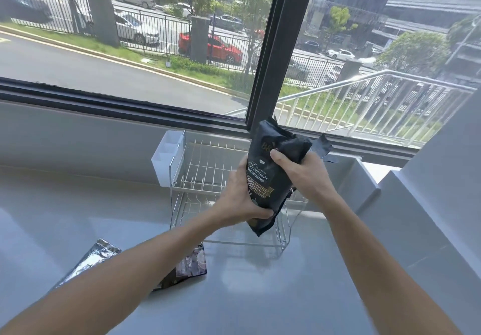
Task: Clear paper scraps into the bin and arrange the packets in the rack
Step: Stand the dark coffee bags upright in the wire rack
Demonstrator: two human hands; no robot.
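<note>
I hold a black coffee packet (pixel 270 178) with gold lettering upright above the wire rack (pixel 205 168). My left hand (pixel 239 199) grips its lower left side, and my right hand (pixel 299 173) is closed over its folded top right part. The two-tier metal rack stands on the grey counter by the window, with nothing visible on its tiers. A silver packet (pixel 88 261) and a dark printed packet (pixel 190 264) lie flat on the counter near my left forearm, partly hidden by it.
A white plastic holder (pixel 166 155) hangs on the rack's left end. A grey wall block (pixel 429 204) rises at the right. A low ledge (pixel 361 178) sits behind the rack. A large window with a dark frame (pixel 276 56) runs along the back.
</note>
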